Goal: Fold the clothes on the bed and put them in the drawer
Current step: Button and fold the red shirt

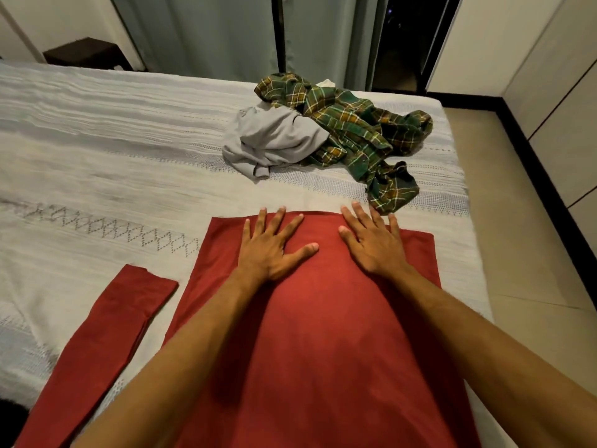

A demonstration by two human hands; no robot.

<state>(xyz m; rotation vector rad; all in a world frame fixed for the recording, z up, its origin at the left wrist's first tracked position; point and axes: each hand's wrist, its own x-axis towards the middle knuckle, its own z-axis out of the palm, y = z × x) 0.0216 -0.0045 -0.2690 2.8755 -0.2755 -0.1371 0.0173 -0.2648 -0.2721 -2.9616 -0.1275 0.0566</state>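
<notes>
A red shirt (310, 318) lies spread flat on the bed (97, 150), with its far hem pointing away from the person. Both hands rest on the upper part of the cloth, palms down. The left hand (271, 250) has its fingers spread wide and flat, so its grip is fully open and it holds nothing; it only presses on the fabric. The right hand (371, 244) lies just beside it in the same way, open and flat, and its fingertips reach a little over the far hem onto the bedcover. The two hands are near each other but apart.

One long red sleeve (97, 344) of the shirt stretches out on the left side, straight and flat on the white cover.

Further away on the bed there are two more clothes, both crumpled. A grey garment (271, 140) lies in a heap, and a green plaid shirt (361, 130) touches it on its right side, with part of it reaching toward the red shirt's far corner.
</notes>
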